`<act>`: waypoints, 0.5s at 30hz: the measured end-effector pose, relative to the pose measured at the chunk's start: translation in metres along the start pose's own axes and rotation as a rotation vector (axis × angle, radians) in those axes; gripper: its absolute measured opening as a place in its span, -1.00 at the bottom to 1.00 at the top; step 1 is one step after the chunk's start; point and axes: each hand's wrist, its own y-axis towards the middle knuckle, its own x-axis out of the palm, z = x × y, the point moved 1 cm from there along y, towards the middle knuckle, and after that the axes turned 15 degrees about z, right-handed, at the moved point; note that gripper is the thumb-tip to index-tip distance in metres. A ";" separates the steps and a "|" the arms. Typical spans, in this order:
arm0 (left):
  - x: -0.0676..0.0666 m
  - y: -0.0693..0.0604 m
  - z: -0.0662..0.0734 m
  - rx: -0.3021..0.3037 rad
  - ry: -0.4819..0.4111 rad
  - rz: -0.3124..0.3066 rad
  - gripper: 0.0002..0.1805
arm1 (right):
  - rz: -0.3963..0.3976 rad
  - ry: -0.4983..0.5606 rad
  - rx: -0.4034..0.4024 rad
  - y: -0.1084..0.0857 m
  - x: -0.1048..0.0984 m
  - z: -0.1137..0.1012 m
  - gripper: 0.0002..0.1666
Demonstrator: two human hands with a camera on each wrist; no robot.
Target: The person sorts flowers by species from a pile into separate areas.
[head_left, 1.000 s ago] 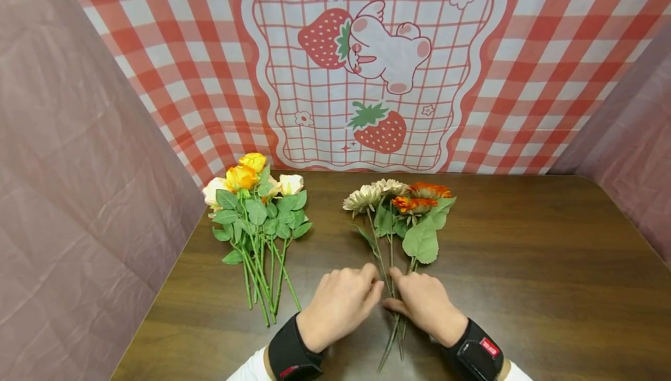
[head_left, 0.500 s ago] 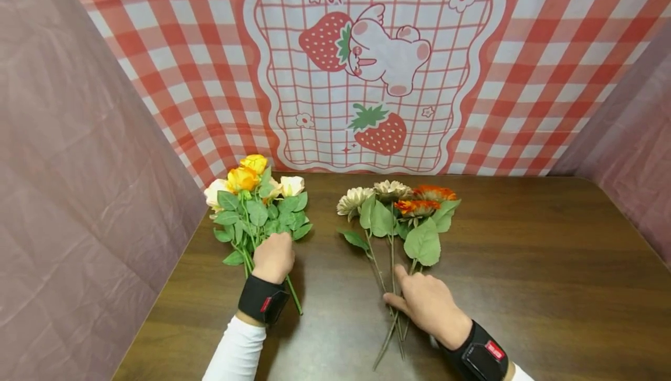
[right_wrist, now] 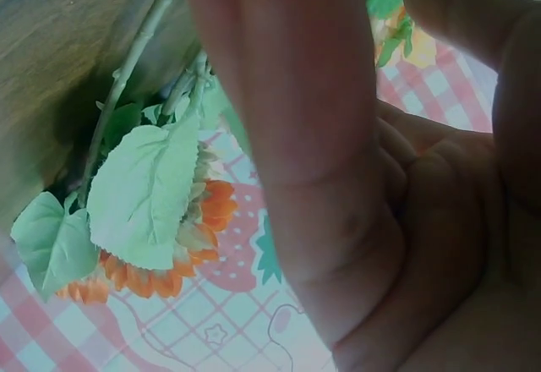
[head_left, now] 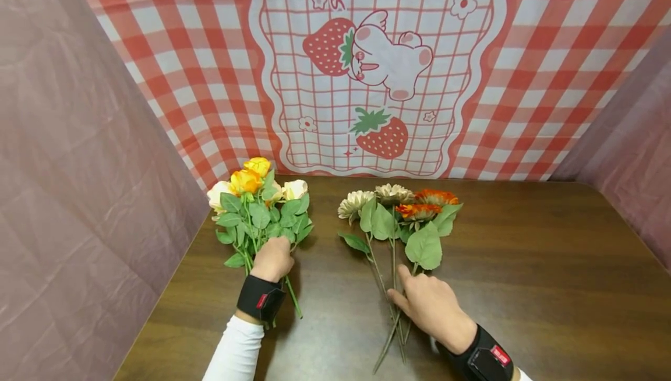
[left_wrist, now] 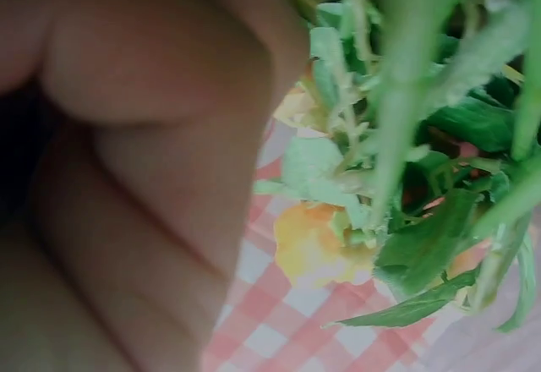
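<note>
My left hand [head_left: 274, 258] is over the green stems of the rose bunch at the left in the head view. Its fingers look bent, but their tips are hidden. Yellow roses [head_left: 246, 182] and cream roses [head_left: 295, 189] top that bunch, with green leaves below. My right hand [head_left: 432, 305] lies at the crossed stems of the daisy-like flowers, thumb and forefinger spread apart. Those flowers are cream [head_left: 356, 203] and orange [head_left: 419, 211], with broad green leaves [head_left: 424, 246]. In the right wrist view an orange flower [right_wrist: 148, 277] hangs beyond the forefinger.
A brown wooden table [head_left: 529, 264] bears both bunches. Behind it hangs a red-and-white checked cloth [head_left: 550, 78] with strawberry prints. Pinkish fabric walls [head_left: 68, 194] stand at both sides.
My left hand has left the daisy-like flowers and moved left to the rose stems, staying there over the last half second. The cream flowers have spread leftward. My right hand has barely moved.
</note>
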 end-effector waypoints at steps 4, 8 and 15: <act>-0.006 0.001 0.000 0.019 -0.084 0.037 -0.98 | 0.032 -0.001 -0.013 -0.001 -0.002 -0.001 -0.54; -0.014 0.000 0.004 0.055 -0.132 0.091 -0.84 | 0.080 -0.003 -0.029 0.000 -0.004 -0.002 -0.58; -0.034 -0.005 0.022 0.096 -0.258 0.201 -0.67 | 0.170 0.081 -0.030 0.004 -0.009 -0.005 -0.65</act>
